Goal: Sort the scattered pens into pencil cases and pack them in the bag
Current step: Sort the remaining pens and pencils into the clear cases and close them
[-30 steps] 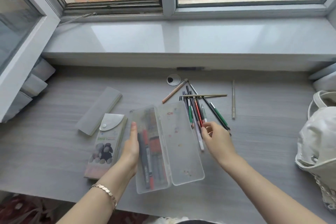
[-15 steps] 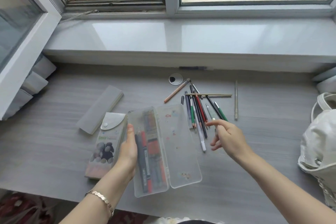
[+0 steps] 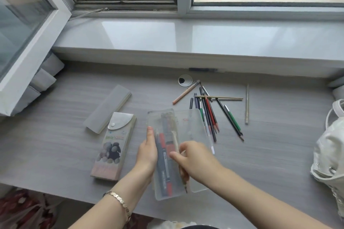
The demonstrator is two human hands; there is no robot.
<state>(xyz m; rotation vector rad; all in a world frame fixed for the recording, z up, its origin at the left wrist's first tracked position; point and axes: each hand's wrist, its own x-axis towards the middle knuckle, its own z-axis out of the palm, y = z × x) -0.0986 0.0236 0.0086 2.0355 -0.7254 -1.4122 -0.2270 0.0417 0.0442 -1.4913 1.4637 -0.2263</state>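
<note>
Here the clear pencil case [image 3: 167, 156] lies open on the grey desk [image 3: 260, 163], its tray already holding several red and dark pens lengthwise, its lid [image 3: 193, 135] folded out flat to the right. The right hand [image 3: 195, 160] pinches a pale pencil [image 3: 177, 156] between thumb and fingers — the pencil runs along the tray, its dark tip pointing toward the person. The left hand [image 3: 148, 152] rests against the case's left edge, fingers flat and together, steadying it; a gold bracelet [image 3: 121, 203] circles that wrist.

Just beyond the lid lies the loose heap of pens and pencils [image 3: 210, 115] — black, red, green and white ones overlapping, with a thin wooden stick across the top. One thin pencil [image 3: 247, 104] lies apart to the right.

Left of the open case sits a printed pencil case [image 3: 113, 147] with a snap flap, closed, and behind it a frosted case [image 3: 108, 108], lying at a slant. The white bag [image 3: 331, 154] stands at the desk's right edge, well apart from the cases.
</note>
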